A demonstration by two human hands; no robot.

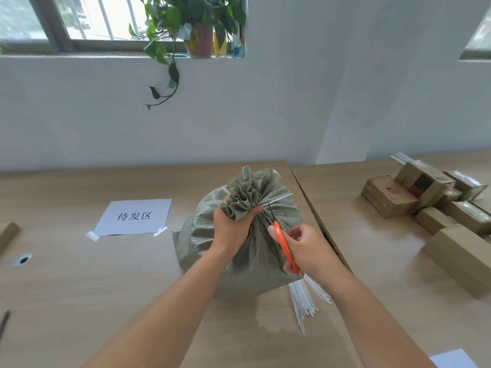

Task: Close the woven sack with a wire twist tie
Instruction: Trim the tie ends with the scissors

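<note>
A wooden table [79, 274] runs along a pale wall under a window sill holding a trailing plant [183, 25]. The green woven sack [255, 251] stands upright near the table's middle, its mouth gathered into a ruffle on top. Cardboard boxes [425, 197] are heaped well to the right. A taped paper sign [134, 217] lies to the sack's left. A bundle of white ties [305, 301] lies against the sack's near right base. The left hand [233, 224] has its fingers clamped round the sack's neck. The right hand [308, 251] grips orange scissors [285, 248], blades at the wire tie [277, 199] sticking out rightward from the neck.
</note>
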